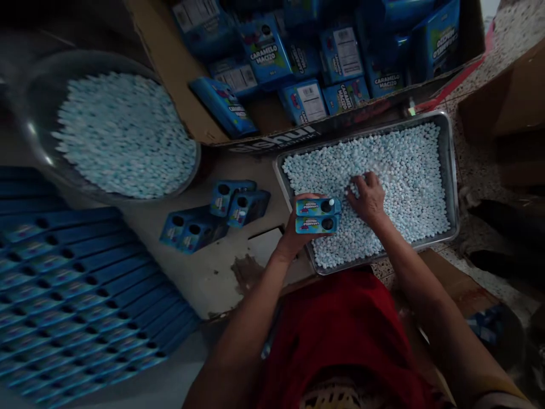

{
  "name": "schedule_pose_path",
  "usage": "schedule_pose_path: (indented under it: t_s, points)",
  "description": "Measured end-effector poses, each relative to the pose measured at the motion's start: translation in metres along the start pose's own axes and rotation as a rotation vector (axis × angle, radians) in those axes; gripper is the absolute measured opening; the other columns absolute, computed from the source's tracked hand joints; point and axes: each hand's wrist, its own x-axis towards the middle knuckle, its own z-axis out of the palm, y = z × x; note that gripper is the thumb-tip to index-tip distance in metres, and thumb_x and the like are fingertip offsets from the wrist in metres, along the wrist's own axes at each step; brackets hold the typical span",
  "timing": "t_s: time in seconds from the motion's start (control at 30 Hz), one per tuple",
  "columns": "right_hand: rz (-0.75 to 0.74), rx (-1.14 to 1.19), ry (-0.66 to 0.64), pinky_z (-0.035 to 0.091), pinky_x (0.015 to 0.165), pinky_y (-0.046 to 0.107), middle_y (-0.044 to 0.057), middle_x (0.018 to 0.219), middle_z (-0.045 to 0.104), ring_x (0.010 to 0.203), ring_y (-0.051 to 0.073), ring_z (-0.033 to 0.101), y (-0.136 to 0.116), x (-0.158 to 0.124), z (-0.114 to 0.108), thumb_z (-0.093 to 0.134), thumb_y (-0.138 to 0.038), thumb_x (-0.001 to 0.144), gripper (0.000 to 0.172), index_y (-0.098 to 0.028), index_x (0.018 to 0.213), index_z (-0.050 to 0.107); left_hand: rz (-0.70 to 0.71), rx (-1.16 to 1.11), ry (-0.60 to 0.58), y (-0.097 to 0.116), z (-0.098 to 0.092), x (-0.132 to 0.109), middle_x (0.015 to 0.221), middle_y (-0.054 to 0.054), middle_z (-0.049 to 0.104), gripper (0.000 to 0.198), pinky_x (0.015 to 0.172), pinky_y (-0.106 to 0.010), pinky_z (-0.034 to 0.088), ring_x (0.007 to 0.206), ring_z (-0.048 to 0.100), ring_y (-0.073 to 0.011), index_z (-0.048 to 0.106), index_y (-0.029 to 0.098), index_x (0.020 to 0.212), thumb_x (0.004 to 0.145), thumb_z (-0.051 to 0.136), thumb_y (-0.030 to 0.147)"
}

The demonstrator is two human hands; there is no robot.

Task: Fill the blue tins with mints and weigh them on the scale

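My left hand (293,230) is closed around two small blue candy boxes (315,223), held side by side over the left edge of a metal tray (455,187). Each box has a round hole in its end; a pale candy shows at the hole of the upper one. Small white and light-blue candies (409,187) fill the tray. Among them, my right hand (369,199) has its fingers curled down and closed on candies, the fingertips partly hidden. Left of my left hand, several more boxes (193,230) with round holes stand on the table.
A large metal bowl (36,133) of similar candies stands at the upper left. Rows of stacked blue boxes (85,295) fill the lower left. Beyond the tray, a cardboard carton (204,122) holds many blue boxes. Brown cardboard (506,102) lies at the right.
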Motion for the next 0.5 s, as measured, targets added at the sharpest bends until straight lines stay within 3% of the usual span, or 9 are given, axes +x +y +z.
schedule_pose_path:
  t_s: [0.07,0.13,0.2,0.27,0.33,0.5]
  points:
    - [0.145,0.210,-0.039,0.056,0.091,0.046,0.012,0.102,0.071,0.099,0.029,0.067,0.003,-0.007,-0.007,0.073,-0.044,0.091,0.023,-0.022,0.097,0.072,-0.007,0.007,0.014,0.001,0.001,-0.003,0.146,-0.010,0.065,0.092,0.111,-0.052,0.062,0.136,0.068,-0.0328,0.054,0.033,0.136,0.061,0.107,0.041]
    - [0.349,0.598,-0.074,0.053,0.072,0.037,0.005,0.082,0.065,0.077,0.022,0.062,0.006,-0.013,-0.022,0.075,-0.051,0.085,0.029,-0.024,0.086,0.065,0.014,0.036,0.031,0.002,0.002,-0.003,0.145,-0.009,0.065,0.093,0.107,-0.049,0.063,0.133,0.069,-0.0320,0.054,0.032,0.135,0.060,0.108,0.038]
    - [0.467,1.034,-0.134,0.046,0.060,0.032,0.002,0.075,0.061,0.066,0.018,0.056,0.000,-0.022,-0.040,0.076,-0.059,0.081,0.036,-0.025,0.082,0.062,0.037,0.084,0.040,0.002,0.004,-0.002,0.140,-0.008,0.067,0.090,0.102,-0.045,0.063,0.124,0.072,-0.0294,0.054,0.031,0.135,0.061,0.107,0.036]
    - [0.439,1.379,-0.162,0.046,0.060,0.031,0.002,0.078,0.063,0.066,0.016,0.056,-0.018,-0.032,-0.057,0.075,-0.062,0.080,0.038,-0.026,0.081,0.062,0.053,0.169,0.030,0.004,0.007,0.000,0.134,-0.007,0.068,0.085,0.100,-0.043,0.062,0.117,0.073,-0.0280,0.055,0.030,0.134,0.064,0.105,0.037]
    - [0.327,1.564,-0.108,0.050,0.068,0.032,0.002,0.081,0.065,0.071,0.017,0.059,-0.044,-0.041,-0.068,0.075,-0.062,0.081,0.039,-0.026,0.077,0.060,0.065,0.286,0.008,0.008,0.010,0.001,0.131,-0.008,0.069,0.078,0.098,-0.043,0.061,0.115,0.072,-0.0288,0.056,0.028,0.132,0.069,0.101,0.038]
    - [0.104,1.431,0.085,0.053,0.077,0.037,0.001,0.068,0.054,0.072,0.019,0.057,-0.090,-0.043,-0.065,0.072,-0.073,0.089,0.059,-0.026,0.062,0.048,0.108,0.564,-0.086,0.026,0.017,0.001,0.129,-0.008,0.068,0.067,0.104,-0.045,0.056,0.120,0.068,-0.0301,0.059,0.027,0.132,0.074,0.094,0.029]
